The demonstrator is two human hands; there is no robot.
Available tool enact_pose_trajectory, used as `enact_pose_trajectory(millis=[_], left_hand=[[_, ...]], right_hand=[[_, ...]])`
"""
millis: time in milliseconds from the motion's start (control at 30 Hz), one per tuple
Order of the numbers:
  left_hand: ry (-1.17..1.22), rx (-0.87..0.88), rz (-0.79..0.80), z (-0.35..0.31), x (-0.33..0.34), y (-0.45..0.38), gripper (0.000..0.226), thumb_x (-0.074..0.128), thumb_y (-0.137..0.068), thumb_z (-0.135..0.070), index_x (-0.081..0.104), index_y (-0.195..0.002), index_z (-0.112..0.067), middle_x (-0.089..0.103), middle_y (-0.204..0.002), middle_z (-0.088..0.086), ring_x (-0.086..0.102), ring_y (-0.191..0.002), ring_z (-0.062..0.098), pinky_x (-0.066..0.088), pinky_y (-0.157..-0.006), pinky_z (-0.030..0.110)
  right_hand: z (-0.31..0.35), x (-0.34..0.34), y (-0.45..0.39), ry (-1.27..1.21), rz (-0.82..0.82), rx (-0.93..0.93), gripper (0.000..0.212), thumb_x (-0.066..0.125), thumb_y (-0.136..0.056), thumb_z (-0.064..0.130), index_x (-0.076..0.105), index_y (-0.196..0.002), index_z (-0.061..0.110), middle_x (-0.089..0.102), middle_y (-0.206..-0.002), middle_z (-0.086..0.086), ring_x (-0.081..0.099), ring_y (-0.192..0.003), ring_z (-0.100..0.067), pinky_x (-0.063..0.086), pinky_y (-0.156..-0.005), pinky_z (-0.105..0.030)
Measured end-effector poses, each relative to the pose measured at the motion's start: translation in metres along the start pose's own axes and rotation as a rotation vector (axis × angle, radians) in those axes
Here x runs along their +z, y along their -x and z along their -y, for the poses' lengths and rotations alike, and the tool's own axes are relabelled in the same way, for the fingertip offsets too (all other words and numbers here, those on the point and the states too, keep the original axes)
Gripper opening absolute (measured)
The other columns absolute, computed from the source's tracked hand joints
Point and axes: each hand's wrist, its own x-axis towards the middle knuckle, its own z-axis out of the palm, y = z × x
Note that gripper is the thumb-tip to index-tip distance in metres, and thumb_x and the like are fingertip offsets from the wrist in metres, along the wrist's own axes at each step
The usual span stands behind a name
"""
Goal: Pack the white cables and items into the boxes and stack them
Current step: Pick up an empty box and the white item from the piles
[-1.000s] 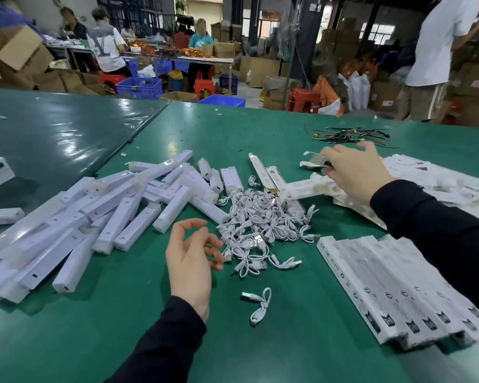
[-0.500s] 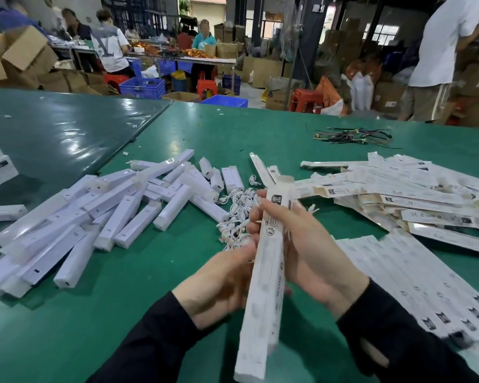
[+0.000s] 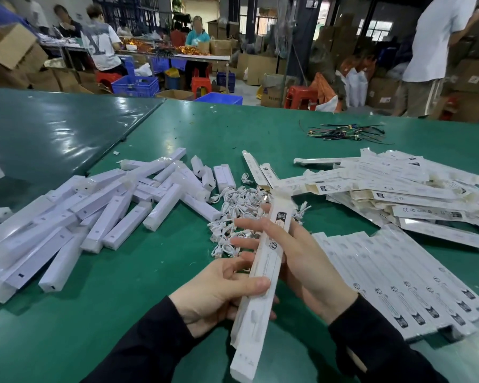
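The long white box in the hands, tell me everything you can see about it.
The long white box is a slim carton, apparently cardboard, with small black logos and fine print on its face. It slants from near the camera toward the cable pile, raised off the green table. The left hand grips its middle; the right hand supports its far half.

1. A green tabletop [image 3: 260, 134] fills the foreground.
2. A bundle of dark wires [image 3: 346, 132] lies near its far edge.
3. Beyond it stand blue crates [image 3: 136, 85], red stools [image 3: 300, 96] and cardboard cartons [image 3: 256, 67].
4. People sit at a far table [image 3: 177, 55]; one person [image 3: 429, 51] stands at right.
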Motion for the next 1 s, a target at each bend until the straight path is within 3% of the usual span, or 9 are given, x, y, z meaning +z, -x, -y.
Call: enact_pose_trajectory(millis=[100,167,333,400,533,600,733,900,1000], left_hand=[[-0.005,0.039,-0.036,-0.002,0.003,-0.002,0.052,0.074,-0.074,-0.016,0.052,-0.121,-0.012,0.072,-0.088,0.023,0.072,-0.066,0.032,0.057,-0.054,0.031],[-0.025,0.08,-0.054,-0.004,0.006,-0.002,0.055,0.072,-0.077,-0.017,0.047,-0.127,-0.02,0.072,-0.092,0.026,0.072,-0.071,0.036,0.059,-0.059,0.037],[-0.117,0.205,-0.065,-0.008,0.008,0.002,0.081,0.067,-0.082,-0.018,0.022,-0.139,-0.053,0.072,-0.106,0.021,0.071,-0.083,0.042,0.045,-0.081,0.071],[-0.144,0.252,-0.055,-0.011,0.006,0.003,0.082,0.066,-0.084,-0.019,0.021,-0.138,-0.06,0.072,-0.103,0.02,0.071,-0.086,0.042,0.053,-0.077,0.064],[-0.143,0.286,-0.043,-0.014,0.008,0.006,0.068,0.07,-0.08,-0.026,0.04,-0.129,-0.062,0.073,-0.101,0.016,0.072,-0.085,0.039,0.056,-0.052,0.03],[-0.126,0.294,-0.048,-0.013,0.009,0.006,0.068,0.071,-0.08,-0.025,0.041,-0.129,-0.062,0.072,-0.102,0.016,0.072,-0.085,0.039,0.055,-0.05,0.028],[-0.136,0.3,-0.048,-0.012,0.008,0.005,0.076,0.068,-0.082,-0.016,0.036,-0.131,-0.064,0.068,-0.113,0.02,0.068,-0.086,0.041,0.054,-0.049,0.028],[-0.139,0.293,-0.086,-0.013,0.005,0.004,0.067,0.07,-0.077,-0.013,0.046,-0.123,-0.055,0.072,-0.093,0.009,0.069,-0.081,0.039,0.053,-0.046,0.03],[-0.147,0.28,-0.105,-0.011,0.005,0.005,0.065,0.07,-0.078,-0.014,0.043,-0.128,-0.045,0.072,-0.092,0.007,0.067,-0.079,0.039,0.052,-0.043,0.028]], right_hand=[[-0.004,-0.005,-0.002,0.016,-0.096,-0.065,0.055,0.07,-0.08,0.033,0.043,-0.128,0.029,0.072,-0.114,-0.007,0.071,-0.099,-0.029,0.057,-0.086,-0.044],[-0.007,-0.009,-0.003,0.002,-0.169,-0.103,0.052,0.066,-0.088,0.025,0.037,-0.128,0.039,0.074,-0.109,-0.008,0.071,-0.098,-0.031,0.055,-0.088,-0.045],[-0.006,-0.011,0.0,0.088,-0.157,-0.093,0.037,0.065,-0.09,0.02,0.05,-0.123,0.026,0.075,-0.103,-0.007,0.073,-0.091,-0.027,0.052,-0.069,-0.038],[-0.005,-0.009,0.001,0.098,-0.12,-0.074,0.031,0.062,-0.092,0.022,0.052,-0.121,0.024,0.075,-0.106,-0.006,0.073,-0.093,-0.026,0.053,-0.068,-0.036],[-0.005,-0.006,0.002,0.163,-0.077,-0.074,0.019,0.054,-0.098,0.027,0.057,-0.117,0.03,0.074,-0.109,-0.003,0.069,-0.101,-0.026,0.053,-0.067,-0.029],[-0.006,-0.007,0.002,0.193,-0.074,-0.07,0.017,0.053,-0.098,0.028,0.059,-0.114,0.032,0.073,-0.111,-0.002,0.067,-0.097,-0.026,0.049,-0.07,-0.029],[-0.004,-0.006,0.001,0.244,-0.062,-0.112,0.026,0.054,-0.097,0.017,0.07,-0.102,0.036,0.071,-0.1,0.009,0.067,-0.087,-0.009,0.055,-0.074,-0.026],[-0.004,-0.01,0.0,0.224,-0.087,-0.146,0.02,0.066,-0.09,0.01,0.072,-0.102,0.024,0.071,-0.1,-0.002,0.067,-0.09,-0.017,0.054,-0.076,-0.03],[-0.002,-0.01,0.001,0.237,-0.076,-0.142,0.016,0.071,-0.08,0.016,0.073,-0.094,0.025,0.074,-0.094,0.0,0.067,-0.086,-0.014,0.053,-0.068,-0.022]])
